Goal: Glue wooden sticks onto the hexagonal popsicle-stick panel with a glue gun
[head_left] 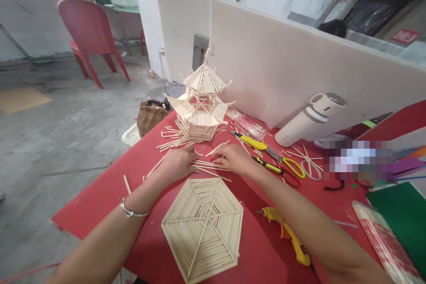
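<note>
My left hand (179, 161) and my right hand (234, 158) reach forward over the red table, fingers curled in at opposite ends of a few thin wooden sticks (210, 165). The fingertips of both hands close on those sticks, partly hiding their ends. Nearer to me lies a flat hexagonal panel (203, 226) made of sticks, with ribs crossing at its middle. Just beyond my hands stands a pagoda model (203, 102) built from the same sticks, with two tiers of roof. Loose sticks (176, 140) are scattered around its base.
A yellow glue gun (286, 233) lies under my right forearm. Right of my hands are a utility knife (249, 140), yellow-handled scissors (293, 166) and pliers (273, 167). A white bottle (309, 120) leans by the partition (266, 62). Bagged sticks (382, 239) lie at right.
</note>
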Demonstrator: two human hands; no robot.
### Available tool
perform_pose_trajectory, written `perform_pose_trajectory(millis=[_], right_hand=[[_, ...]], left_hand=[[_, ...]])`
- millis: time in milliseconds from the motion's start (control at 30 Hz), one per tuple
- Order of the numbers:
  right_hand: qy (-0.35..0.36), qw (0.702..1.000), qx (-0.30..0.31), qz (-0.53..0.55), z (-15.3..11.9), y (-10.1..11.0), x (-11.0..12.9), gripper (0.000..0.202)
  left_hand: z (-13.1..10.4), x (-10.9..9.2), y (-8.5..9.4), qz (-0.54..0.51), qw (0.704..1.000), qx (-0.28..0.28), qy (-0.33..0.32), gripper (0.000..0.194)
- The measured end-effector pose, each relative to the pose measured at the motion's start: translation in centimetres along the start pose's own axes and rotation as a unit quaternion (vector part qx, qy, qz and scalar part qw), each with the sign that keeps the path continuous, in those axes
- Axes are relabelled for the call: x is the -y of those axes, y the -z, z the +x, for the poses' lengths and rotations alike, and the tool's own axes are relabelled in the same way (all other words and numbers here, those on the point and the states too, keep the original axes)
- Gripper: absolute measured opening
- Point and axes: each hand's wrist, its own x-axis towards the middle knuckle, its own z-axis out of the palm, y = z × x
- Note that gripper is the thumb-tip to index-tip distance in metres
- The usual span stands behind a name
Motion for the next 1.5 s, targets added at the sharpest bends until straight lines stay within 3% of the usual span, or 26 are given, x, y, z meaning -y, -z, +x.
perform_pose_trajectory(millis=[100, 233, 467, 800, 1000, 1300, 1400, 1500], right_hand=[[-0.013, 1.0, -0.014, -0.007, -0.4, -1.2, -1.5, 0.018], [-0.008, 1.0, -0.026, -0.014, 0.8, -2.5, -1.6, 0.021], [0.011, 0.999, -0.036, -0.031, 2.9, -1.7, -1.2, 0.029], [-0.031, 0.996, -0.033, -0.073, -1.2, -1.7, -1.5, 0.026], [-0.056, 0.995, -0.041, -0.072, -1.6, -2.8, -1.0, 0.033], [-0.091, 0.983, -0.125, 0.095, -2.7, -2.8, -1.1, 0.021], [-0.1, 0.96, -0.156, 0.209, -3.4, -2.6, -1.3, 0.024], [-0.11, 0.915, -0.184, 0.342, -4.2, -2.7, -1.6, 0.036]], left_hand=[[0.1, 0.2, -0.4, 0.019, 1.0, -0.001, -0.014, 0.019], [0.2, 0.7, -1.0, 0.013, 0.999, -0.027, -0.034, 0.022], [0.1, 1.3, -1.5, 0.037, 0.996, -0.072, -0.04, 0.031], [0.2, 0.9, -1.2, 0.104, 0.99, -0.075, -0.059, 0.026], [0.4, 0.7, -1.3, 0.106, 0.988, -0.084, -0.076, 0.024], [-0.2, -0.2, 0.1, 0.065, 0.987, -0.114, -0.091, 0.023], [-0.6, -0.2, 0.5, -0.002, 0.992, -0.124, -0.039, 0.024], [-0.6, 0.1, 0.3, -0.074, 0.987, -0.144, -0.027, 0.022]])
